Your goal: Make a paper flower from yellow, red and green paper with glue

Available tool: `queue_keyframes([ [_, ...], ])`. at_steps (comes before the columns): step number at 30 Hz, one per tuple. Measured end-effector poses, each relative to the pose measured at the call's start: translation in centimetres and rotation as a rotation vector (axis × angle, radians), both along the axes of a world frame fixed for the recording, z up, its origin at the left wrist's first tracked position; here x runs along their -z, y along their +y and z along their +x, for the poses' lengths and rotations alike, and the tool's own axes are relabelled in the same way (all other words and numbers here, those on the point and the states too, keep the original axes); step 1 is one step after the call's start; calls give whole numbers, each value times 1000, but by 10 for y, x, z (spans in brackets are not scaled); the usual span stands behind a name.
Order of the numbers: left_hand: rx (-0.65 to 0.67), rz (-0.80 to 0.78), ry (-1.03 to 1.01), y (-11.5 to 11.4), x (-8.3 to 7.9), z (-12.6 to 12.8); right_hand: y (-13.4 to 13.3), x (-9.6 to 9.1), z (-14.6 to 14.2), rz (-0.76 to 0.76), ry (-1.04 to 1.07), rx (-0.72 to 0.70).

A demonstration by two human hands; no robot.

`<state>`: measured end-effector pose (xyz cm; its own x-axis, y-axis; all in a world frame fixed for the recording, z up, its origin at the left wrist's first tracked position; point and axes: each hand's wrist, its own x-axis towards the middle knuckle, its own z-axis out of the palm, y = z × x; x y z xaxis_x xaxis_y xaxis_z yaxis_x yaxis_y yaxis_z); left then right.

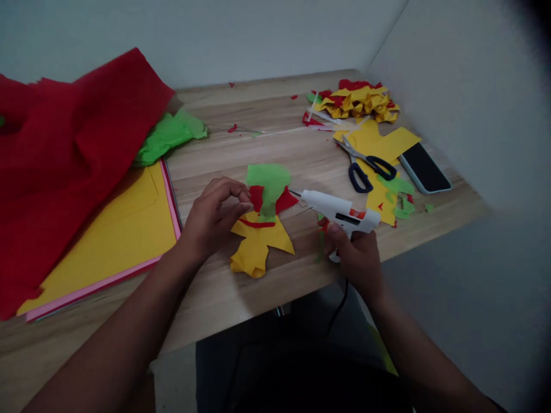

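Observation:
My right hand (pixel 355 252) grips a white hot glue gun (pixel 340 212) by its handle, with the nozzle pointing left at a paper piece. That piece (pixel 262 223) is a layered cut-out of yellow, red and green paper lying on the wooden table (pixel 279 143). My left hand (pixel 213 218) rests on its left side, fingertips pinching the red and green layers near the nozzle. The glue gun's black cord drops off the table's front edge.
Red fabric-like paper (pixel 64 149) and green crumpled paper (pixel 167 135) lie over a yellow and pink sheet stack (pixel 120 235) at left. Black-handled scissors (pixel 365 166), a dark phone (pixel 424 167), yellow sheets and a pile of cut pieces (pixel 357 100) sit at right by the wall.

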<state>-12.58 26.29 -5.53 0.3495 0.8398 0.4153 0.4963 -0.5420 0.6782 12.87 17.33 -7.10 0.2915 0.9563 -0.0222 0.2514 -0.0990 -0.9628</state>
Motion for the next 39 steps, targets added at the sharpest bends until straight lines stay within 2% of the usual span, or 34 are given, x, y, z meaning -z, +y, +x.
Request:
queue_keyframes([
  [4, -21, -76, -50, -2, 0, 0, -1, 1, 0, -26, -27, -8],
  [12, -86, -96, -151, -1, 1, -2, -1, 1, 0, -5, -66, -1],
  [15, -95, -113, -269, -1, 2, -3, -2, 3, 1, -8, -79, -7],
  [20, -110, -237, -453, 2, 2, -3, -3, 3, 1, 14, -121, 6],
  [23, -144, -307, -632, 9, 4, -6, -3, 3, 1, 30, -148, 13],
  [25, -199, -285, -692, 15, 4, -10, -3, 4, 2, 26, -145, 14],
  [27, -260, -220, -599, 18, 3, -15, -2, 5, 2, 20, -124, 18],
  [29, -270, -169, -387, 16, 0, -18, -2, 5, 2, 13, -96, 20],
  [32, -123, -89, -85, 7, -1, -14, -5, -1, -4, 24, 49, 58],
  [36, 178, -1, 183, -4, 7, 2, -11, -14, -30, 99, 444, 126],
  [39, 177, -42, 223, -8, 14, 14, -11, -19, -55, 71, 602, 102],
])
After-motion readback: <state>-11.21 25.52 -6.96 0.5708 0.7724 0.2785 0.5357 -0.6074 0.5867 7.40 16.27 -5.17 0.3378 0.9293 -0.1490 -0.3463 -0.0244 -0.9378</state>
